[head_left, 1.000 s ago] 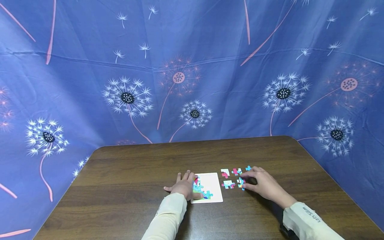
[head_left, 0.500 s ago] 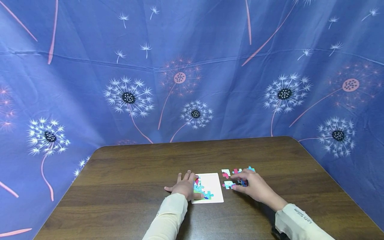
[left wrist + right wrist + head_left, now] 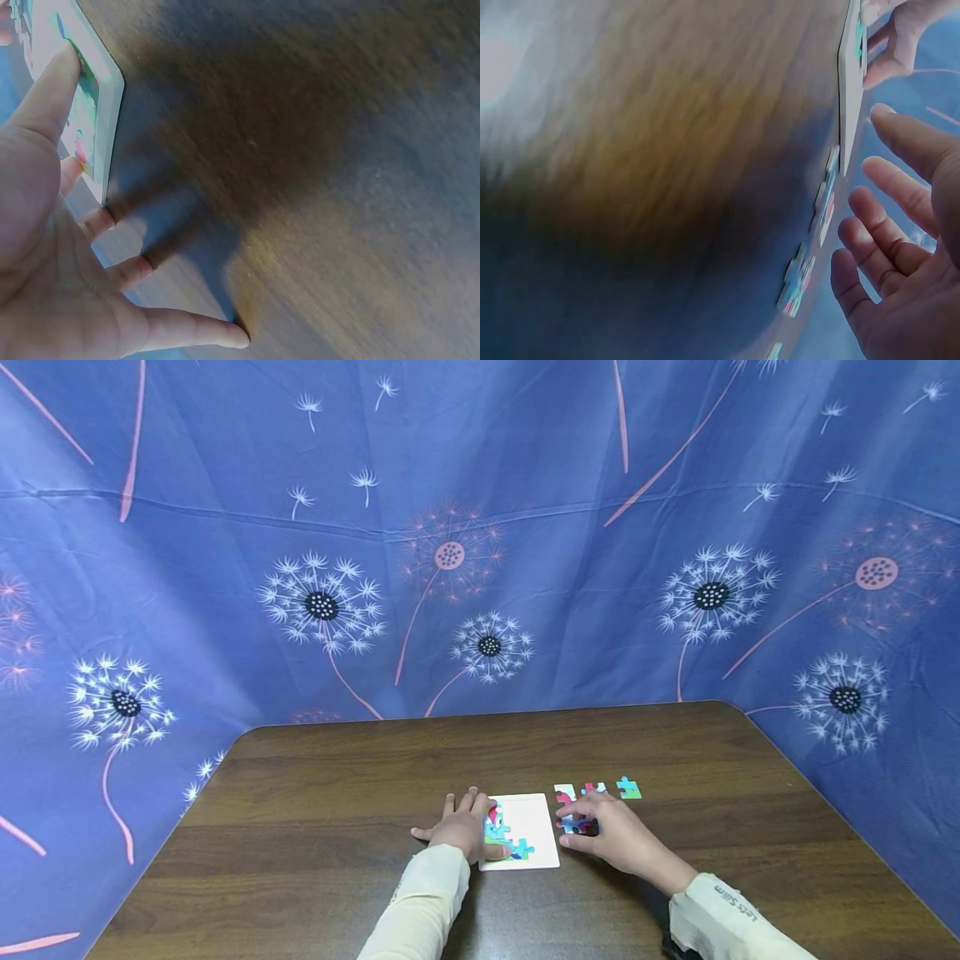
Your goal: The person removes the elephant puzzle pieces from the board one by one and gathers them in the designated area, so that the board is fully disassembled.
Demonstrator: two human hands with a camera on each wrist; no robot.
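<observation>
Several puzzle pieces [image 3: 628, 789] lie on the tabletop [image 3: 337, 777], right of a white board [image 3: 531, 817]; the left hand [image 3: 459, 833], fingers spread, rests its thumb there; the right hand [image 3: 621, 839], loosely parted, holding nothing, hovers over some pieces.

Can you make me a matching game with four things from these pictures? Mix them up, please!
Things:
1. Left hand
2. Right hand
3. Puzzle board
4. Table

Colours and places:
A. Brown
B. Over loose puzzle pieces
C. Mostly white
D. At the board's left edge

Right pairs: 1-D, 2-B, 3-C, 4-A
</observation>
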